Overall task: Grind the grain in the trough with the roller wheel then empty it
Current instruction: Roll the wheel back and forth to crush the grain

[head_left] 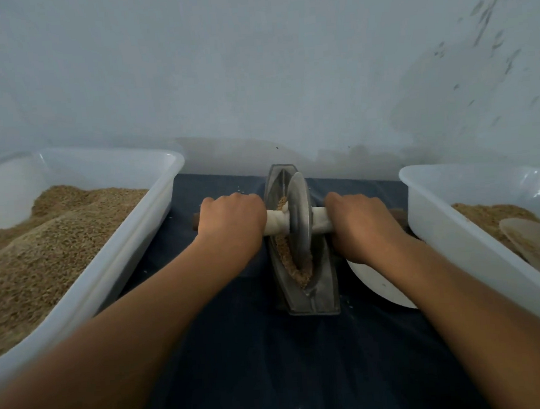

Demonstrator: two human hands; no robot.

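- Head view looks down over both my forearms to a dark blue cloth (247, 349) spread in front of a pale wall (252, 61).
- A narrow metal trough (324, 293) lies lengthwise on the cloth, running away from me, with brown grain (293, 263) along its channel.
- The roller wheel (299, 216), a grey metal disc, stands upright on edge in the trough, in the grain.
- Its axle handle (275, 224) crosses the trough, wrapped in white near the disc.
- My left hand (231, 221) curls tightly around the handle left of the wheel.
- My right hand (361, 222) grips the handle on the wheel's other side, knuckles up.
- A white plastic tub (154, 209) to my left holds heaped grain.
- Another white tub (436, 221) to my right holds grain and a flat, pale scoop-like piece (536, 240).
- A white plate (379, 281) peeks out under my right wrist, beside the trough.
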